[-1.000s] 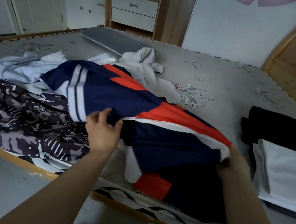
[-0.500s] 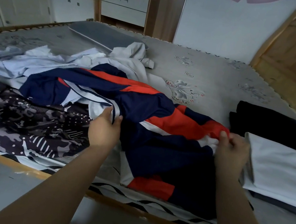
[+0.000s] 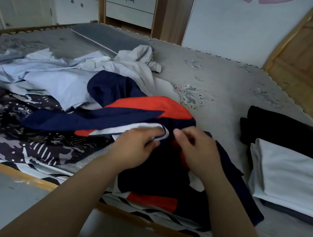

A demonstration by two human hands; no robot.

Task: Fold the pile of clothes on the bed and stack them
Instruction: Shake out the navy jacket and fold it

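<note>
Item: navy jacket (image 3: 137, 119) with red panels and white trim, crumpled at the near edge of the bed (image 3: 238, 86), partly hanging over the edge. Our left hand (image 3: 136, 148) pinches its white striped band; our right hand (image 3: 197, 151) grips the navy cloth just beside it. To the left we note a camouflage garment (image 3: 17, 127) and pale blue clothes (image 3: 45, 78); to the right, a folded white piece (image 3: 293, 181) on folded black ones (image 3: 284, 132). Small embroidered lettering on the mattress is unreadable to us.

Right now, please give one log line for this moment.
step: folding jacket | left hand: grips white edge | right hand: pinches jacket | folded stack: at right | unfolded pile: at left
</note>
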